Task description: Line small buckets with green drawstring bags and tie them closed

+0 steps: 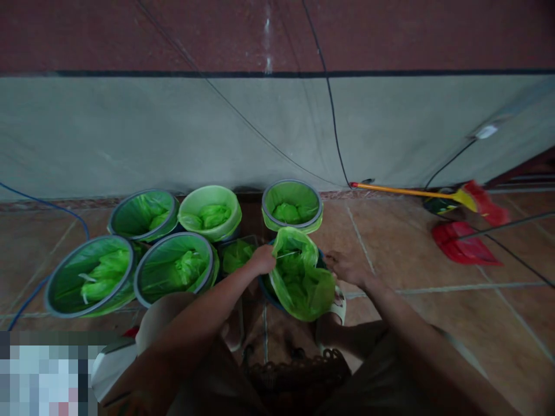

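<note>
A green plastic bag (303, 289) lines a blue trash bin (267, 292) on the floor between my feet. Its mouth is partly gathered, and its right front part hangs loose over the rim. My left hand (263, 260) is closed on the bag's left edge. At the bin's right rim is my right hand (346, 268), its fingers curled together; whether they pinch the bag or the rim is hidden. Right behind stands another bin (292, 186) with a green bag folded over its edge and a grey ring on top.
Several lined bins, including a pale one (210, 193) and a grey-ringed one (139, 277), stand at the left. A broom (399, 190) and red dustpan (463, 245) lie at the right. Cables hang along the wall (130, 127). A blue hose (56, 205) runs far left.
</note>
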Demonstrator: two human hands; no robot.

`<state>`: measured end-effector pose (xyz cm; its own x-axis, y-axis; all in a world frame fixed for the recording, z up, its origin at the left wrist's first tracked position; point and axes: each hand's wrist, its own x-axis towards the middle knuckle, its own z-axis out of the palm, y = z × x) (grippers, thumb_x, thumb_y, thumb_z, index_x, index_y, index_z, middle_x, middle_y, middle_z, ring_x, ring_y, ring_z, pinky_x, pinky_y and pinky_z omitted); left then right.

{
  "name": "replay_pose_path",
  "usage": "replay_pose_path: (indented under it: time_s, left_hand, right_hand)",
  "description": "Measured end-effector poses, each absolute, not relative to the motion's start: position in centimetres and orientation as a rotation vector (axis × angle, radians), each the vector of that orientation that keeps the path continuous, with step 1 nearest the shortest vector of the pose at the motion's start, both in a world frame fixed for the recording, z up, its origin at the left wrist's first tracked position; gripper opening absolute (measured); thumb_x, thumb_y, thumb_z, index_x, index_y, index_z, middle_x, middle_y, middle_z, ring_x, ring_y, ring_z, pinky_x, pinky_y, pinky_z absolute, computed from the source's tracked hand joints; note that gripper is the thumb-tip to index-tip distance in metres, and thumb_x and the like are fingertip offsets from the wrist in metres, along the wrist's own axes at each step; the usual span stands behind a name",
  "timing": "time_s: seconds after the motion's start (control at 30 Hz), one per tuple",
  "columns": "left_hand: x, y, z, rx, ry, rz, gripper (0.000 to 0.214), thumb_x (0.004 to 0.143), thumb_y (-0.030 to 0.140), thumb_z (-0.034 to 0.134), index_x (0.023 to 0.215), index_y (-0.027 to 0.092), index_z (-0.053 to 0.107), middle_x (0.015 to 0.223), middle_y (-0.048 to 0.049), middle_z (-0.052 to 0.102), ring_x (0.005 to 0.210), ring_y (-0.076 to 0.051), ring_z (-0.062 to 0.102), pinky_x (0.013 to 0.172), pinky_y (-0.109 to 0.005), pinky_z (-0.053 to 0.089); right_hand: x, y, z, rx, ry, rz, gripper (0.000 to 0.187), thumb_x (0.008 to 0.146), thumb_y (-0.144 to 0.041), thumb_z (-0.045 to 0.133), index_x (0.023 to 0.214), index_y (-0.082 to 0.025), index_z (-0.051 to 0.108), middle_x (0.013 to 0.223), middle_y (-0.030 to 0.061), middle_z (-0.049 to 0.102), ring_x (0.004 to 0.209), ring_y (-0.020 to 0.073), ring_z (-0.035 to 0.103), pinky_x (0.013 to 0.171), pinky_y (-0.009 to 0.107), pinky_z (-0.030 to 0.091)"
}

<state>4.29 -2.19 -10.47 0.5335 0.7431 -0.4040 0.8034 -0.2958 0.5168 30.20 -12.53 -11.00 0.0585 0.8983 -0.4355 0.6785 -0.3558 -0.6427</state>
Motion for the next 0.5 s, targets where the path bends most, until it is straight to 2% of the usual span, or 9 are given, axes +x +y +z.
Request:
replay_pose_path:
  time_s: [0.07, 0.13, 0.23, 0.33, 0.4, 0.5]
  left_hand:
    - [4.1, -1.5, -10.2, 2.086, 1.303, -0.061, 0.023, 0.081, 0.016, 0.048, 0.077, 0.014, 0.071, 0.077, -0.0074, 0.069, 0.078, -0.020, 0.065, 0.072, -0.027, 0.047]
    - [3.9, -1.1, -10.1, 2.095, 1.329, -0.007, 0.024, 0.082, 0.016, 0.047, 0.076, 0.013, 0.070, 0.078, -0.0082, 0.069, 0.078, -0.020, 0.064, 0.073, -0.028, 0.047]
    - [3.6, -1.0, -10.1, 2.072, 1.364, 0.050, 0.023, 0.084, 0.022, 0.050, 0.076, 0.013, 0.069, 0.080, -0.0096, 0.069, 0.079, -0.021, 0.064, 0.074, -0.029, 0.047]
    - [3.2, -1.2, -9.9, 1.937, 1.373, 0.101, 0.020, 0.080, 0.028, 0.057, 0.077, 0.013, 0.068, 0.075, -0.0074, 0.068, 0.074, -0.019, 0.063, 0.068, -0.027, 0.047]
    - [2.7, -1.3, -9.8, 1.797, 1.321, 0.160, 0.019, 0.076, 0.029, 0.060, 0.079, 0.013, 0.069, 0.073, -0.0050, 0.067, 0.070, -0.017, 0.062, 0.063, -0.025, 0.046]
    - [1.8, -1.2, -9.5, 1.603, 1.174, 0.255, 0.022, 0.070, 0.026, 0.060, 0.083, 0.012, 0.071, 0.074, -0.0030, 0.068, 0.066, -0.015, 0.060, 0.060, -0.023, 0.045]
  right_hand:
    - [29.3, -12.7, -11.7, -2.157, -1.489, 1.183, 0.030, 0.086, -0.043, 0.053, 0.094, -0.020, 0.070, 0.088, 0.0075, 0.070, 0.089, 0.0228, 0.062, 0.079, 0.031, 0.048]
    - [28.2, -12.9, -12.2, -2.227, -1.464, 1.236, 0.032, 0.080, -0.042, 0.062, 0.098, -0.018, 0.069, 0.090, 0.0083, 0.069, 0.090, 0.0241, 0.062, 0.078, 0.032, 0.048]
    - [26.9, -13.0, -12.2, -2.264, -1.533, 1.360, 0.037, 0.066, -0.025, 0.074, 0.101, -0.017, 0.069, 0.094, 0.0079, 0.068, 0.086, 0.0241, 0.062, 0.075, 0.032, 0.048]
    - [27.0, -12.9, -10.6, -2.163, -1.542, 1.336, 0.044, 0.062, -0.015, 0.072, 0.105, -0.017, 0.068, 0.089, 0.0053, 0.067, 0.081, 0.0199, 0.060, 0.070, 0.029, 0.047]
    - [27.9, -12.9, -9.0, -1.968, -1.458, 1.401, 0.045, 0.067, -0.023, 0.071, 0.111, -0.017, 0.066, 0.082, 0.0025, 0.065, 0.074, 0.0162, 0.059, 0.065, 0.026, 0.046]
    - [29.7, -13.2, -6.8, -1.667, -1.400, 1.674, 0.051, 0.071, -0.039, 0.071, 0.117, -0.018, 0.063, 0.075, -0.0007, 0.062, 0.066, 0.0124, 0.056, 0.059, 0.023, 0.045]
